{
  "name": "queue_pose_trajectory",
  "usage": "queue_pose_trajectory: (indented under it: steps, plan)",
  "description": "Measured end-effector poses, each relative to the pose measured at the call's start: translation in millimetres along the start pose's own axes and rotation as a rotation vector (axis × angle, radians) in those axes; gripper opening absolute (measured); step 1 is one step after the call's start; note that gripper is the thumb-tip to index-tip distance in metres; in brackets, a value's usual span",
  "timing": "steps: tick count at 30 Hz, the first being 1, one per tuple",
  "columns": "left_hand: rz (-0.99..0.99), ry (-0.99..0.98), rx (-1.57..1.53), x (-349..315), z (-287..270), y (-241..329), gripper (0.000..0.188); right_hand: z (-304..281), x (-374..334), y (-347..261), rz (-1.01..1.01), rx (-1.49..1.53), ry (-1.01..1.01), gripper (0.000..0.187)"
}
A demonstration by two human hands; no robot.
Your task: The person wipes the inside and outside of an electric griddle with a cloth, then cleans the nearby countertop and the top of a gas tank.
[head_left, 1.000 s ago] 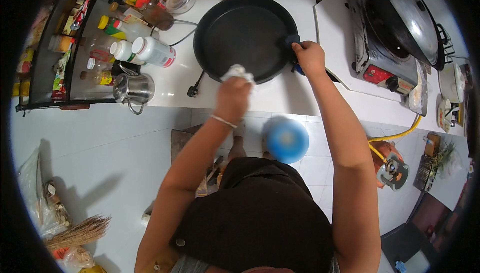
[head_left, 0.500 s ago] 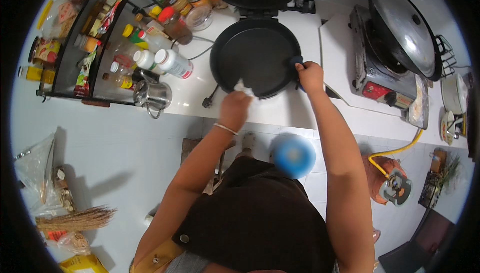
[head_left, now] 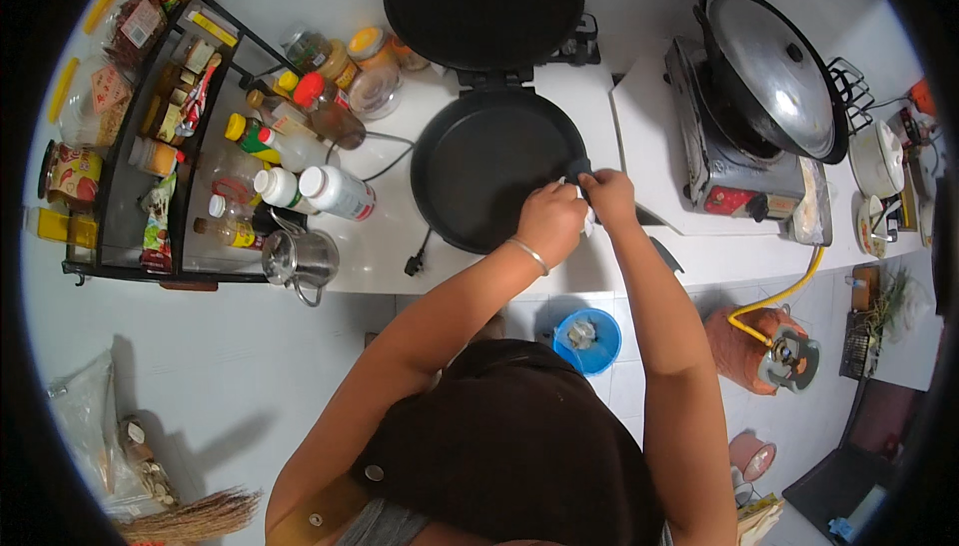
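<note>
An open electric griddle, its round black lower pan (head_left: 484, 168) flat on the counter, lies in front of me. Its black lid (head_left: 479, 11) stands raised behind on the hinge. My left hand (head_left: 552, 218) is closed around a crumpled white tissue (head_left: 589, 218) at the pan's right front rim. Beside it, my right hand (head_left: 611, 194) is curled round the dark handle (head_left: 576, 168) on the pan's right side. The two hands are almost touching. Most of the tissue is hidden under the left fingers.
Bottles, jars and a steel pot (head_left: 300, 254) crowd the left, by a black rack (head_left: 125, 201). On the right, a gas stove (head_left: 724, 171) carries a lidded wok (head_left: 779, 71). A blue bin (head_left: 589, 346) and a gas cylinder (head_left: 749, 351) stand below. A plug (head_left: 415, 264) lies near the griddle.
My left hand has moved right with the tissue, from the pan's front rim to beside my right hand. My right hand stays at the handle. The whole view has shifted.
</note>
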State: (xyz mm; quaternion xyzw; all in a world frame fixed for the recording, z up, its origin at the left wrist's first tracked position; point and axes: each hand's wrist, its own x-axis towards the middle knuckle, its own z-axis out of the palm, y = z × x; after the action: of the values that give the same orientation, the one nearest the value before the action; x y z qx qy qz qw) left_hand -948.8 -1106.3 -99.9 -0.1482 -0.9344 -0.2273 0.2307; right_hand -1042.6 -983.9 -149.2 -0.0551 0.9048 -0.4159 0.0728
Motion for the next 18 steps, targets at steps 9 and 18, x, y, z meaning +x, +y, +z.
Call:
queue_pose_trajectory:
  steps: [9,18]
  plan:
    - [-0.313,0.355,0.152,0,-138,-160,0.009,0,-5,-8,0.048,-0.01,-0.007,0.028]
    - [-0.413,0.044,0.187,2,-92,-271,0.006,-7,-5,-19,0.078,-0.086,-0.028,0.027]
